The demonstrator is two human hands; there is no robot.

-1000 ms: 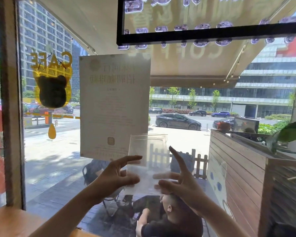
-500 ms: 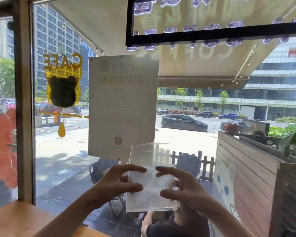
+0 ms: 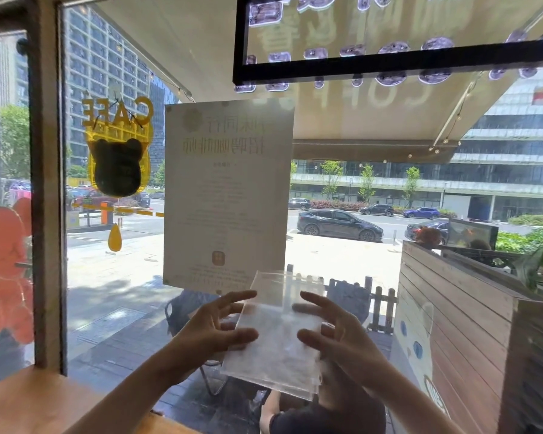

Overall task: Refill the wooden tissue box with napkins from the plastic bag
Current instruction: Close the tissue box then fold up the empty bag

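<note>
I hold a clear plastic bag (image 3: 275, 343) up in front of the window, with a stack of white napkins filling its lower part. My left hand (image 3: 212, 333) grips the bag's left edge between thumb and fingers. My right hand (image 3: 339, 339) holds the right edge, fingers spread over the front. The bag's upper part is empty and see-through. The wooden tissue box is not in view.
A large window is straight ahead, with a paper notice (image 3: 228, 192) and a yellow cafe sticker (image 3: 118, 148) on it. A wooden counter (image 3: 29, 402) runs along the bottom left. A person sits outside below the bag. A wooden planter wall (image 3: 467, 324) stands at right.
The view has swung left and the bag sits lower and tilted. My right fingers, first spread wide, closed over the bag's front and now hold its right edge.
</note>
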